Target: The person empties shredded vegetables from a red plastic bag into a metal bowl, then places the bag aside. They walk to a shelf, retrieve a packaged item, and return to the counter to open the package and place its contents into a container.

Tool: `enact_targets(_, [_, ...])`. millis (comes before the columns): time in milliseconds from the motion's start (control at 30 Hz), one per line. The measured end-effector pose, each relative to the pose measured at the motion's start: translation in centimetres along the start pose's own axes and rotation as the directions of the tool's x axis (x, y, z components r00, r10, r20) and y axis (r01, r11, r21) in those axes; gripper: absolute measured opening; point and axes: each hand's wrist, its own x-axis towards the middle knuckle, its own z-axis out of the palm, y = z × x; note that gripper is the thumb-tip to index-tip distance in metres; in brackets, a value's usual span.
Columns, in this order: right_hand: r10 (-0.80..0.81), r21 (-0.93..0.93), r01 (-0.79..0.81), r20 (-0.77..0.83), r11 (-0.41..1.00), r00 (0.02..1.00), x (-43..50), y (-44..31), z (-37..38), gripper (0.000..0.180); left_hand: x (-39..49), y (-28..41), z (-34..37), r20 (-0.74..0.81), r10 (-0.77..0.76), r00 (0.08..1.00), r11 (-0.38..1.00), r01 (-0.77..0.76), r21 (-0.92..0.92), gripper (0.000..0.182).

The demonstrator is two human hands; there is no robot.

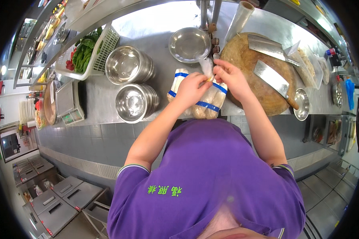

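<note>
Before me at the front of the steel worktop lie plastic-wrapped bundles of pale food (209, 101), bound with blue tape; what the food is I cannot tell. My left hand (194, 86) pinches the gathered neck of a clear plastic bag (207, 66) just above the bundles, where a small yellow spot shows. Close on the right, my right hand (229, 76) has its fingers curled at the same neck; whether it grips the plastic I cannot tell. Behind the hands stands a round steel bowl (190, 44).
Two stacks of steel bowls (124, 65) stand left, by a white basket (107, 44) of green peppers. Right is a round wooden chopping block (239, 56) bearing two cleavers (270, 77). A plastic film roll (240, 19) and a small steel bowl (301, 104) flank it.
</note>
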Motion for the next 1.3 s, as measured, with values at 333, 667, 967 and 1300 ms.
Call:
enact_targets(333, [-0.137,-0.099,0.137,0.016,0.986,0.991,-1.2,3.2,2.3,0.034,-0.5,0.2,-0.8,0.035,-0.391,0.92,0.817,0.364,-0.448,0.024])
enact_targets(667, [0.021,-0.714,0.14,0.212,0.686,0.977,-4.5,1.6,1.3,0.035,-5.8,-1.9,-4.1,-0.004,0.136,0.991,0.942,-0.128,0.311,0.015])
enact_targets(967, [-0.051,-0.218,0.017,-0.154,0.976,0.987,-2.9,2.9,2.2,0.037,-2.6,1.1,-1.9,-0.151,-0.167,0.974,0.985,0.171,0.012,0.024])
enact_targets(1300, [-0.036,-0.248,0.044,0.037,0.968,0.999,-0.5,1.4,1.0,0.037,2.1,0.4,-1.6,0.07,-0.411,0.909,0.716,0.369,-0.593,0.024])
